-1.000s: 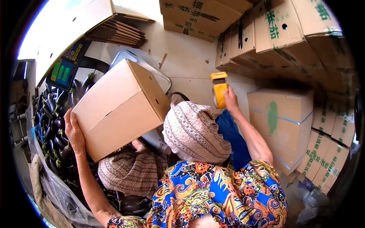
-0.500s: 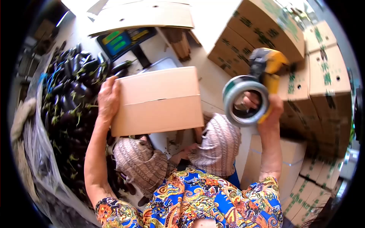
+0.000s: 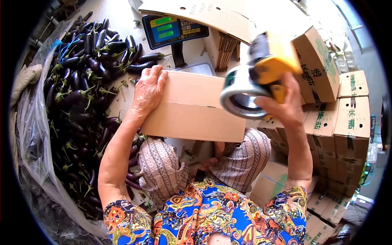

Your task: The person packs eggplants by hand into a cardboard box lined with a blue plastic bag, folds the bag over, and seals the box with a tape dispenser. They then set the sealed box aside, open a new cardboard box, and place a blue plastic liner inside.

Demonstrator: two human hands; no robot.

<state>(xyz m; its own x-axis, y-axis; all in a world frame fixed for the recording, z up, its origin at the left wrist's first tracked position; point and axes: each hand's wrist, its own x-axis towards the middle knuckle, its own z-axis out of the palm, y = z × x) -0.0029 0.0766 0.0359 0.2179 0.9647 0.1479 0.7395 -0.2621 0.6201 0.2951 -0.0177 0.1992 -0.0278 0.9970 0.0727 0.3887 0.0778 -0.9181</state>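
A closed cardboard box (image 3: 179, 122) stands in front of my knees, and a seam runs across its upward face between two flaps. My left hand (image 3: 150, 90) grips its left edge, the fingers laid over the far corner. In my right hand (image 3: 288, 104) is a yellow and black tape dispenser (image 3: 277, 57), raised over the right side of the box. It carries a wide roll of tape (image 3: 233, 79), which overlaps the box's right end in this view. No tape strip shows along the seam.
A large heap of eggplants (image 3: 81, 92) lies at left, bordered by clear plastic sheeting (image 3: 30, 118). Beyond the box stands a scale with a lit display (image 3: 167, 30), beside flattened cardboard (image 3: 216, 16). Printed cartons (image 3: 353, 110) are stacked along the right.
My view has shifted, so the box and left hand appear farther right. The tape dispenser has tilted and come closer to the box's right end. Both hands keep their hold.
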